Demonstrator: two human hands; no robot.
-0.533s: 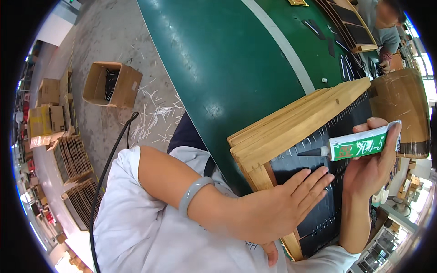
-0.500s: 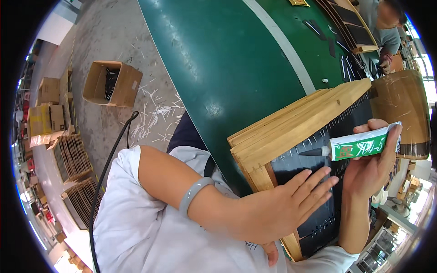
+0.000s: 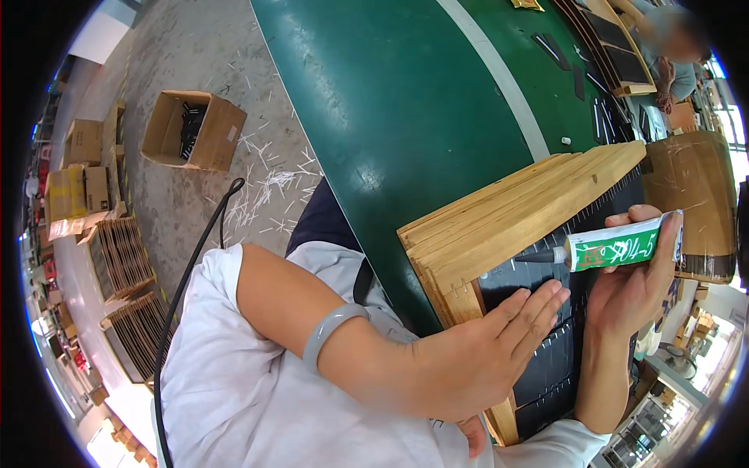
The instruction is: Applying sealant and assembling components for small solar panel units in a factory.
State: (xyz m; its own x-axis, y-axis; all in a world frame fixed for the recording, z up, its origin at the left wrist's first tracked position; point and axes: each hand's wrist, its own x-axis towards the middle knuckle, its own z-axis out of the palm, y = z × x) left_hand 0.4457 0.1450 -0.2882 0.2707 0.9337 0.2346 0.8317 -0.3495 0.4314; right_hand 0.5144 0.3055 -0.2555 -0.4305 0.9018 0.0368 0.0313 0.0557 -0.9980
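Note:
My right hand (image 3: pixel 630 300) grips a green-and-white squeeze tube (image 3: pixel 612 248) with a long dark nozzle. The nozzle tip points left, close to the inner corner of a stack of wooden frames (image 3: pixel 519 214). Black panels (image 3: pixel 546 366) with rows of small metal pins along their edges fill the frame. Over these panels my left hand (image 3: pixel 476 355) lies flat and empty, its fingers stretched out and held nearly together. Whether its palm presses on the surface is hidden. A grey bangle (image 3: pixel 328 331) circles my left forearm.
The frames rest on a green table (image 3: pixel 382 101). Beyond them stand a taped cardboard box (image 3: pixel 690 187) and loose black strips (image 3: pixel 551 51). Another person (image 3: pixel 679 82) works at the far right. A box (image 3: pixel 218 136) of black pieces sits on the floor; a black cable (image 3: pixel 183 300) runs along my left.
My left hand's fingers have drawn closer together. The whole view has shifted slightly. The tube stays in my right hand, its nozzle at nearly the same corner.

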